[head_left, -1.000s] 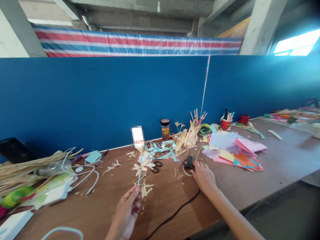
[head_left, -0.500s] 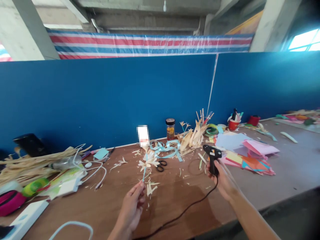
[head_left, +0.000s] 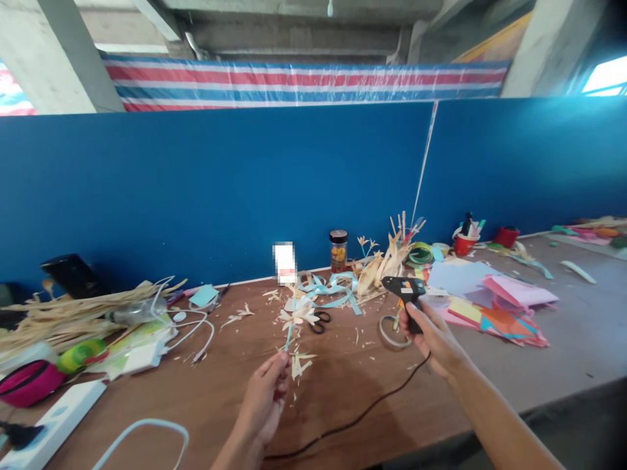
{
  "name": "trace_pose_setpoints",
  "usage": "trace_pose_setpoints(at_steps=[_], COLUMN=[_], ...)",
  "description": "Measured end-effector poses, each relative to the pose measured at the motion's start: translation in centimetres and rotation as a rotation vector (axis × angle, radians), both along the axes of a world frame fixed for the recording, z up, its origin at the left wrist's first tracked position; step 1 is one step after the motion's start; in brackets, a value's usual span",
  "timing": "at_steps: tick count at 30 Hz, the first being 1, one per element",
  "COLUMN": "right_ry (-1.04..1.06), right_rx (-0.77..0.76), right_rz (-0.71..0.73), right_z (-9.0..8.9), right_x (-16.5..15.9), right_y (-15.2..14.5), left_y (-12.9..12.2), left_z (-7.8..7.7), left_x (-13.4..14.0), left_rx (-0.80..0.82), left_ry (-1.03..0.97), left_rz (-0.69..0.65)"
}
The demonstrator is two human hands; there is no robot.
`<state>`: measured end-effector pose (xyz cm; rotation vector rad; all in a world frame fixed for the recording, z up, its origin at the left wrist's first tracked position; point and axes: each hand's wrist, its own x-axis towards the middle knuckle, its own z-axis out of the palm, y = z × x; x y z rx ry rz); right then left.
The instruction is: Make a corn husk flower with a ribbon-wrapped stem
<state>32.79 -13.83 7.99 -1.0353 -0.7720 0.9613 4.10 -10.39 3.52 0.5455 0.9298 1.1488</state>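
My left hand (head_left: 268,390) pinches the pale blue stem of a corn-husk flower (head_left: 298,312), which has cream petals and points away from me. In my right hand (head_left: 431,336) is a black glue gun (head_left: 407,295), its nozzle turned left toward the flower but well apart from it. The gun's black cord (head_left: 360,418) runs down and left across the table. Just right of the flower lie black-handled scissors (head_left: 321,322), their blades hidden. Light blue ribbon (head_left: 337,290) is bunched behind them. Husk scraps (head_left: 300,367) lie under the flower.
A lidded jar (head_left: 337,251) and a bundle of corn husks (head_left: 386,267) stand by the blue partition (head_left: 245,176). A tape roll (head_left: 393,331) lies below the gun. Coloured paper (head_left: 504,310) covers the right side; a power strip (head_left: 59,418) and white cables lie left.
My right hand has brought the glue gun slightly left and tilted its nozzle toward the flower. The tape roll now shows more clearly. The view has shifted a little; my left hand keeps its pinch.
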Motion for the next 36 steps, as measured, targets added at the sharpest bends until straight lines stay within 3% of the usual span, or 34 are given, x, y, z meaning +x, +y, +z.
trace_pose_setpoints(at_steps=[3, 6, 14, 18, 25, 36], right_ry=[-0.017, 0.007, -0.073, -0.079, -0.066, -0.026], right_rx=[0.098, 0.122, 0.015, -0.042, -0.074, -0.135], right_rz=[0.01, 0.08, 0.373, 0.49, 0.421, 0.383], right_z=[1.9, 2.3, -3.1, -4.6, -5.3, -4.8], right_x=[-0.6, -2.4, -8.1, -9.8, -11.4, -12.5], right_y=[-0.1, -1.0, -3.1, -3.0, -2.7, -2.6], left_y=[0.0, 0.1, -0.1, -0.2, -0.6, -0.4], left_z=[-0.1, -0.2, 0.2, 0.4, 0.6, -0.1], left_x=[0.1, 0.2, 0.3, 0.6, 1.2, 1.3], left_rx=[0.005, 0.009, 0.044, 0.074, 0.112, 0.21], left_ry=[-0.025, -0.029, 0.019, 0.066, 0.231, 0.271], left_rz=[-0.007, -0.005, -0.043, -0.073, -0.025, 0.004])
